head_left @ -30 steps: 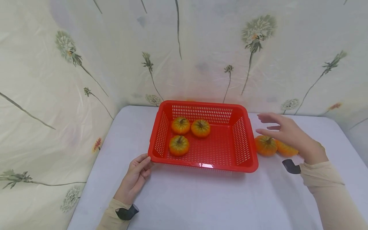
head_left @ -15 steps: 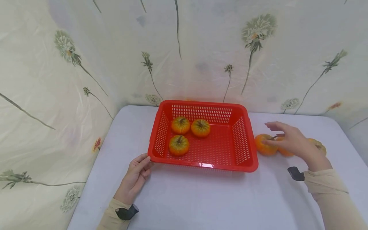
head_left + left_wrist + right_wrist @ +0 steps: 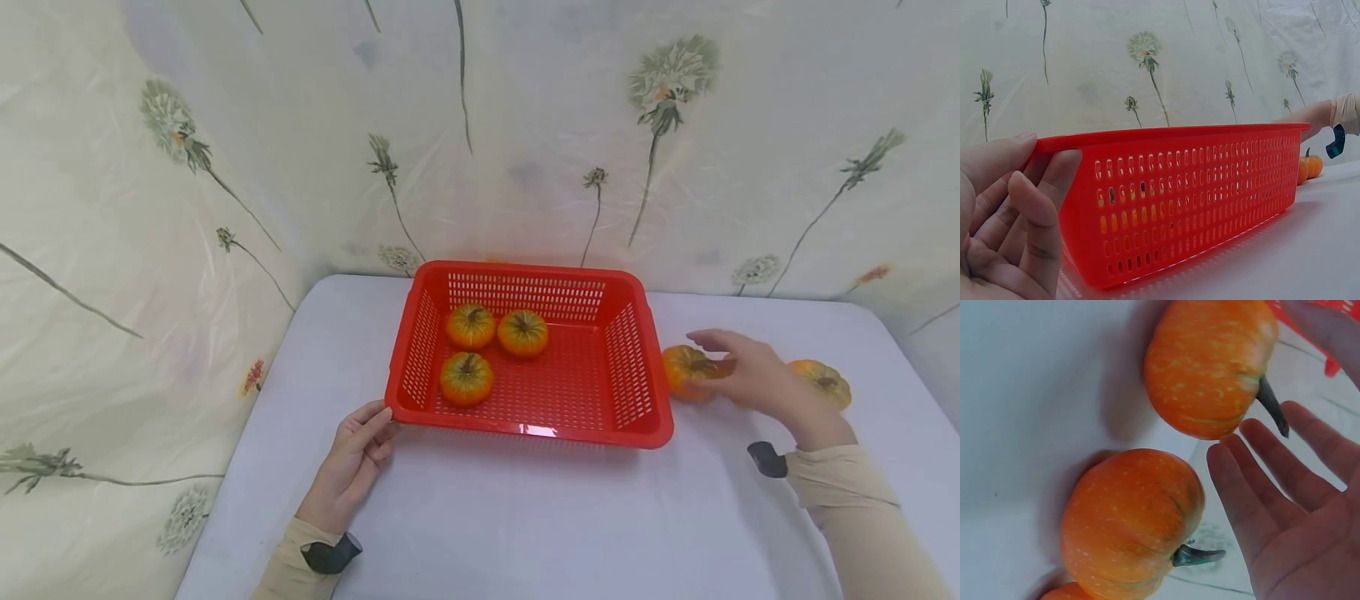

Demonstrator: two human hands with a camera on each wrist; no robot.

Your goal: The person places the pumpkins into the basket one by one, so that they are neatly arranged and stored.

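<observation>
My left hand (image 3: 352,467) pinches the front left corner of the red plastic basket's rim (image 3: 480,425), thumb on top and fingers underneath; the left wrist view shows the same hold on the basket (image 3: 1179,200). Inside the basket are three small orange pumpkins, two at the back (image 3: 471,327) and one in front (image 3: 467,379). My right hand (image 3: 761,379) hovers over the pumpkins right of the basket, fingers spread and holding nothing. The nearest pumpkin (image 3: 1210,369) lies by its fingertips, its stem close to them. A second pumpkin (image 3: 1132,522) sits beside that one, mostly covered by the hand in the head view.
A third loose pumpkin (image 3: 821,383) lies farther right, behind the right wrist. The white table (image 3: 525,525) carries everything. Behind it hangs a pale curtain (image 3: 525,108) with a dandelion print.
My right hand first moved right and down, away from the basket, then slightly back left, low over the pumpkins. The left hand and basket stay put.
</observation>
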